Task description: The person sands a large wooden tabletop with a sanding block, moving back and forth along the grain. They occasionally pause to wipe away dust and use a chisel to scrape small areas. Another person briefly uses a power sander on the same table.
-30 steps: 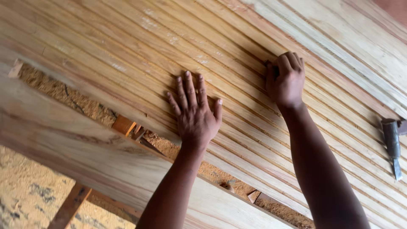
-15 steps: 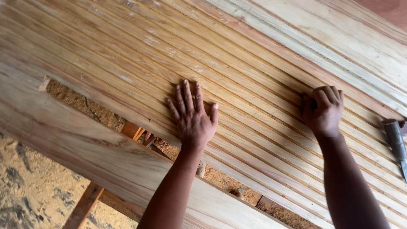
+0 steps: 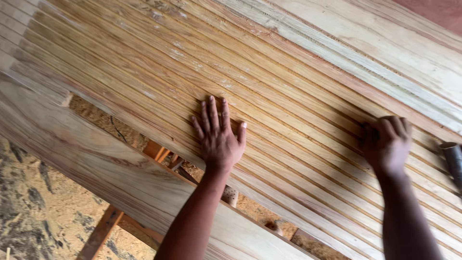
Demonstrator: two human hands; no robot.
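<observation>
The left hand lies flat and released on the grooved wooden panel, palm down, fingers spread and pointing up the slope of the boards, thumb out to the right. The right hand is curled into a loose fist pressed against the same panel further right, fingers bent under over one of the grooves; whether anything small sits inside that grip cannot be told. The panel fills most of the view, running diagonally from upper left to lower right, its surface cut into many narrow parallel ridges of pale yellow-brown wood with darker lines between them and a few whitish scuffed patches. Along its upper edge lies a reddish strip, and above that a paler plank with smoother, streaky grain. Just beside the right hand, at the frame's right edge, a dark, dull, rounded tool rests on the ridges. Below the left forearm a broad smooth board with flowing brown grain lies parallel to the panel, a gap between them showing wooden supports. Underneath, the ground is covered in sawdust.
</observation>
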